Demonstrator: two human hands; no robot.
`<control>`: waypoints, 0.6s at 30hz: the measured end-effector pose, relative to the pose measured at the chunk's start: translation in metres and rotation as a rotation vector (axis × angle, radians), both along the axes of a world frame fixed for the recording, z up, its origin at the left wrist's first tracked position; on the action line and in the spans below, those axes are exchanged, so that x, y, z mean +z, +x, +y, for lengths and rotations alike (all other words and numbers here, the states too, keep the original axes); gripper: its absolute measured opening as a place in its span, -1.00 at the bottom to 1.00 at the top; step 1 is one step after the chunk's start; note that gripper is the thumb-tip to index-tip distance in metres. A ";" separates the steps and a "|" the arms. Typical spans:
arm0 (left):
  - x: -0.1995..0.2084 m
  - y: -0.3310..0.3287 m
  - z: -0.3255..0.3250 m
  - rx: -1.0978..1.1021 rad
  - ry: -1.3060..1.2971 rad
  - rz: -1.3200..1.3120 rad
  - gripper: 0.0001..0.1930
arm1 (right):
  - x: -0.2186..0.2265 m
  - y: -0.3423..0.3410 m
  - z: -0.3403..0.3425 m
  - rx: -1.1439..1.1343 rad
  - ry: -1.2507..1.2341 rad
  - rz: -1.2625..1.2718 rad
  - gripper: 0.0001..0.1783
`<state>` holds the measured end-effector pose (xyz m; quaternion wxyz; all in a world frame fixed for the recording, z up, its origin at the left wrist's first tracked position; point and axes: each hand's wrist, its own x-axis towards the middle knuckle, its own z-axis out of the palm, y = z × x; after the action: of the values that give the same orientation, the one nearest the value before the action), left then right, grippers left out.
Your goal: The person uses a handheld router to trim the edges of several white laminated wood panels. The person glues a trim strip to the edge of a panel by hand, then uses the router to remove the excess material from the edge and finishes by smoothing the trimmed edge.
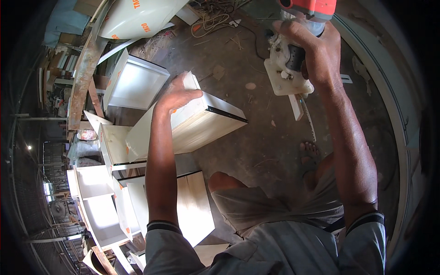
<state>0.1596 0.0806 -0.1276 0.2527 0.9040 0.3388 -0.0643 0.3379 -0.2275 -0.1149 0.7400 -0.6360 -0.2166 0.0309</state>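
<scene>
At the upper right, my right hand [323,57] is wrapped round a trim router [293,57] with a red motor top, a dusty clear body and a pale flat base plate. The router is held up above the floor. My left hand [178,95] grips the upper end of a white box-like drawer [220,108], which has a pale wood-coloured face and a black strip along one edge. The thumb lies across the drawer's end; the other fingers are partly smeared by motion. This drawer stands tilted, its lower left part against another white cabinet piece [117,137].
A shallow white drawer [140,82] lies beyond my left hand. White shelving pieces [101,220] and a pale panel [195,206] are at the lower left. Cord [213,25] and scraps litter the far floor. A narrow toothed strip [309,119] is below the router, near my foot.
</scene>
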 end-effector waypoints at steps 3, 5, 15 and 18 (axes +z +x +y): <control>-0.015 -0.001 0.011 -0.030 0.170 -0.132 -0.14 | -0.001 0.002 0.001 0.009 0.010 -0.030 -0.65; -0.024 -0.001 0.029 0.200 -0.033 -0.360 -0.32 | 0.005 -0.002 0.000 0.017 0.005 0.002 -0.64; -0.047 0.001 0.027 0.152 0.333 -0.293 -0.41 | 0.005 -0.001 -0.005 -0.050 0.049 -0.018 -0.62; -0.042 -0.001 0.015 -0.040 0.362 -0.356 -0.46 | 0.007 -0.001 -0.005 -0.120 0.060 -0.026 -0.64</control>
<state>0.1582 0.0951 -0.1693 0.1408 0.9382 0.2769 0.1524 0.3365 -0.2328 -0.1074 0.7565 -0.6256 -0.1885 -0.0280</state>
